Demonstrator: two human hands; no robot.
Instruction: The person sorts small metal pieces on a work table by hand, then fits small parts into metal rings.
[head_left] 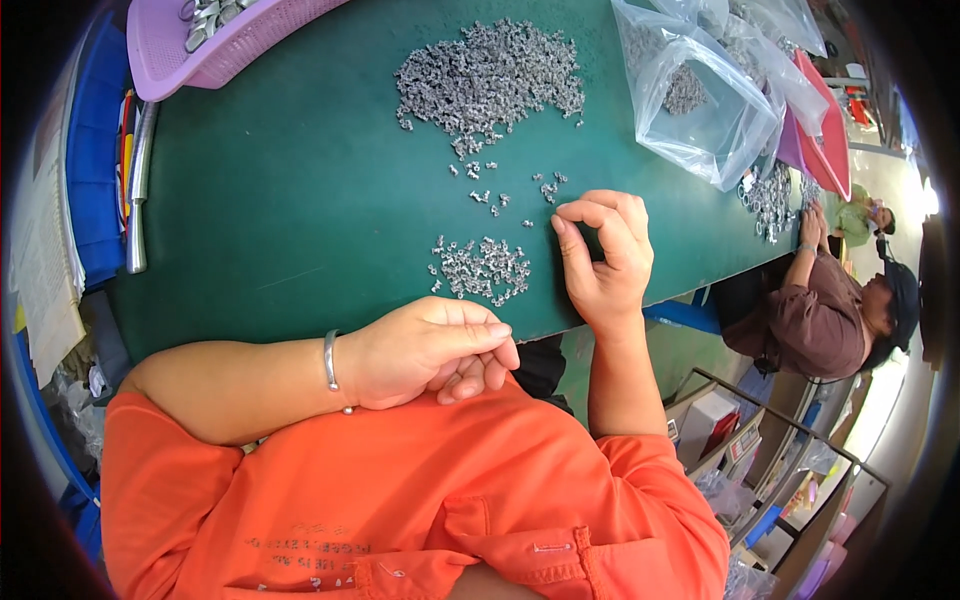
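Metal pieces (490,78): exact shape too small to tell. Purple basket (238,58): cut off by upper edge. Left hand (425,350): palm mostly hidden. Right hand (610,258): whether fingertips hold anything, indiscernible.

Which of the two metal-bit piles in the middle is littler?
The near pile, just beyond the left hand; the far pile spreads much wider across the green table.

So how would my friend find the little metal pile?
Find the green table. Just beyond the camera wearer's left hand, and left of the right hand, is a small pile of silvery bits. It's far smaller than the big heap beyond it.
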